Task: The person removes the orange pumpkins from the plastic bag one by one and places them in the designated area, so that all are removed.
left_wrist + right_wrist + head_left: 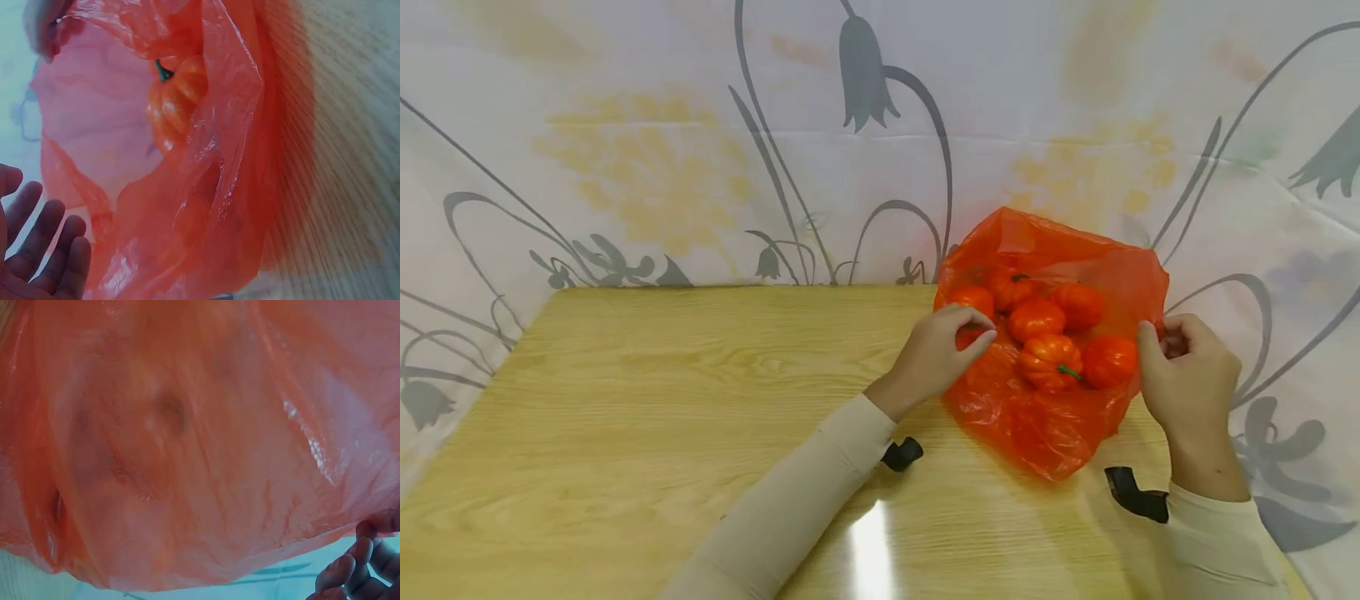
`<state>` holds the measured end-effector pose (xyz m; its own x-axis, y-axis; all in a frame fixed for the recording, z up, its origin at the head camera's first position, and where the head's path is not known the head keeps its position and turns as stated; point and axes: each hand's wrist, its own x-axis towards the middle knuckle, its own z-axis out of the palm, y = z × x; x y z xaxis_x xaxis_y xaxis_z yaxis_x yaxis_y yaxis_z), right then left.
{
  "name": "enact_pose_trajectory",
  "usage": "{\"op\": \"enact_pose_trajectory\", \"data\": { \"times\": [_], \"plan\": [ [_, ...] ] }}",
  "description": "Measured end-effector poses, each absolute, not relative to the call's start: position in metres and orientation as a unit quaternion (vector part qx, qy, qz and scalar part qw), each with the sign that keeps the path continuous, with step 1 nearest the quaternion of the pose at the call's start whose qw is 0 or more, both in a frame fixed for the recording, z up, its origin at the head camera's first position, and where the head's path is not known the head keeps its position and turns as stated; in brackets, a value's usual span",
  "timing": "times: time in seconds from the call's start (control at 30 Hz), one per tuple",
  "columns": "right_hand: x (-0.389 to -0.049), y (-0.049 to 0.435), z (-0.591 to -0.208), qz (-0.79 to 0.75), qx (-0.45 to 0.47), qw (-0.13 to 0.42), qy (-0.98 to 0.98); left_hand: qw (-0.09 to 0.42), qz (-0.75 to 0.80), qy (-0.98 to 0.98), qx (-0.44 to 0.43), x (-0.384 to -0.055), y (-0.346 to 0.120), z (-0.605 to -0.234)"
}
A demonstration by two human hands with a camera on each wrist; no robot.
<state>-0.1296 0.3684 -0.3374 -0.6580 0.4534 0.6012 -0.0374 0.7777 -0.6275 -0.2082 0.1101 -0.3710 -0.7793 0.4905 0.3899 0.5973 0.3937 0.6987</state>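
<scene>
A thin red plastic bag point(1037, 433) lies open-mouthed on the table, with several small orange pumpkins point(1051, 362) inside. One pumpkin point(178, 100) shows its green stem through the bag's mouth in the left wrist view. My right hand point(1195, 371) pinches the right edge of the bag between thumb and fingers; in the right wrist view, its fingers point(359, 556) are at the bag's rim. Over the left side of the bag is my left hand point(936, 354), thumb and forefinger curved with a gap between them. Its loosely bent fingers point(50, 250) hold nothing in the left wrist view.
The wooden table point(625, 400) stretches out to the left of the bag. Behind it hangs a white cloth point(700, 108) with a flower print. A black curved piece point(1138, 496) shows beside the right sleeve, and another black piece point(904, 454) by the left sleeve.
</scene>
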Motion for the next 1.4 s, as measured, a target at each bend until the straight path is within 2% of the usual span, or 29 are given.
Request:
{"op": "enact_pose_trajectory", "data": {
  "times": [0.27,0.47,0.9,1.17,1.4],
  "plan": [
    [-0.133,0.362,-0.338,0.327,-0.115,0.384,-0.856,0.064,-0.368,-0.863,-0.340,-0.219,0.129,-0.370],
    [-0.134,0.360,-0.336,0.326,-0.112,0.379,-0.859,0.059,-0.341,-0.855,-0.387,-0.216,0.147,-0.366],
    [-0.131,0.367,-0.335,0.328,-0.126,0.379,-0.856,0.016,-0.165,-0.895,-0.414,-0.217,0.188,-0.379],
    [-0.127,0.377,-0.333,0.325,-0.179,0.334,-0.867,-0.001,-0.143,-0.893,-0.427,-0.219,0.197,-0.389],
    [-0.126,0.380,-0.331,0.307,-0.190,0.306,-0.881,-0.004,-0.127,-0.895,-0.428,-0.221,0.204,-0.390]
  ]
}}
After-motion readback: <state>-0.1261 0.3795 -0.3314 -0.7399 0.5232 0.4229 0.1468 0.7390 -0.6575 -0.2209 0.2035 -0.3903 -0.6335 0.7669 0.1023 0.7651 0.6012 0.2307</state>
